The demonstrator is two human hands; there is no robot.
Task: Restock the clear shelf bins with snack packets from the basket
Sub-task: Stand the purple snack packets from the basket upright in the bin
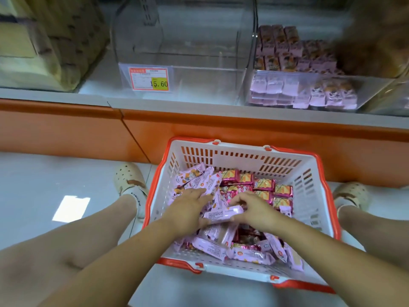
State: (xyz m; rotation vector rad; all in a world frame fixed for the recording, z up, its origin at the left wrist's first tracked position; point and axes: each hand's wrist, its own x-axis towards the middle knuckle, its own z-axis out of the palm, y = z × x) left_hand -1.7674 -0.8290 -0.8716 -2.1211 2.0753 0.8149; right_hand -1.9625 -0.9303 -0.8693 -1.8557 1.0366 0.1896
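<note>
A white basket with an orange rim (314,209) stands on the floor between my feet, holding several lilac snack packets (212,247) and dark pink packets (263,185). Both hands are inside it. My left hand (188,209) and my right hand (254,209) together grip a bundle of lilac packets (221,213) from either side. On the shelf above, a clear bin (188,52) with a price tag reading 15.60 holds nothing. The clear bin to its right (261,87) holds several lilac packets.
An orange shelf base (221,127) runs just behind the basket. Wrapped cardboard boxes (44,41) fill the shelf at the left. My legs and cream clogs (129,178) flank the basket on a pale glossy floor. A blurred brown mass (376,41) hangs at the upper right.
</note>
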